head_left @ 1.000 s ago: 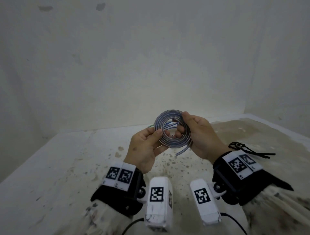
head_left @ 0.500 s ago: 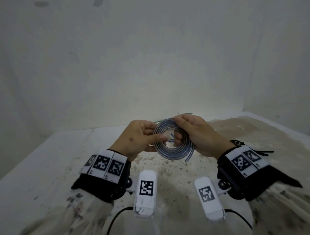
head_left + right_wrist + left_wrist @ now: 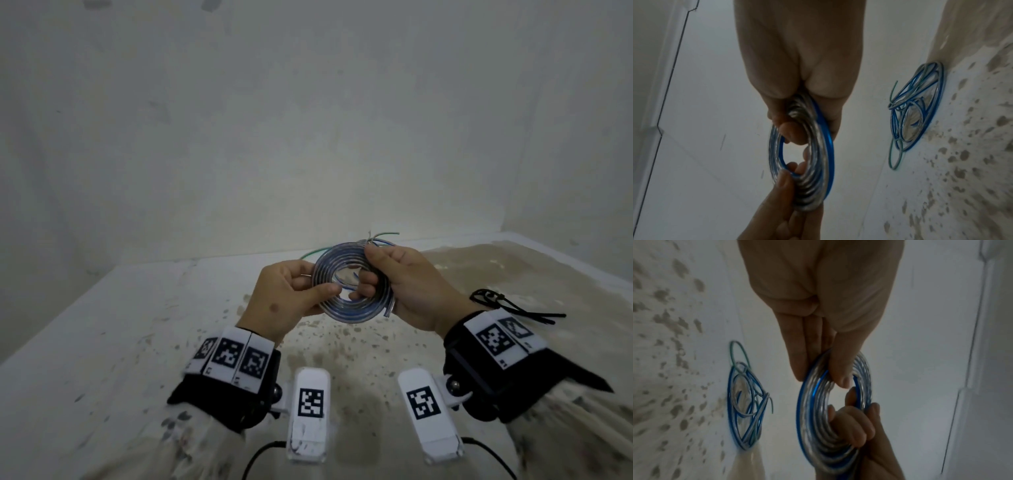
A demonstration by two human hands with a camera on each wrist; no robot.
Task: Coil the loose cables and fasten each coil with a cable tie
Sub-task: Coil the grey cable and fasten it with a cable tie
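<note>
The cable coil (image 3: 349, 284), flat spiral turns of silvery-clear and blue cable, is held above the table (image 3: 102, 325). The left hand (image 3: 291, 301) and right hand (image 3: 407, 284) pinch opposite sides.

The light is soft and a bit dim, with a gray-green look. No hard shadows show. From the head, the wall (image 3: 308, 120) looks brightest just beyond the hands and darker toward the corners. Straight lines bend near the edges. The left hand (image 3: 818, 305) and right hand (image 3: 797, 56) fill the wrist pictures, shaded and fuzzy. The coil (image 3: 818, 410) between them has small bright glints. The spots on the table (image 3: 962, 162) beside the hands look smeared.
</note>
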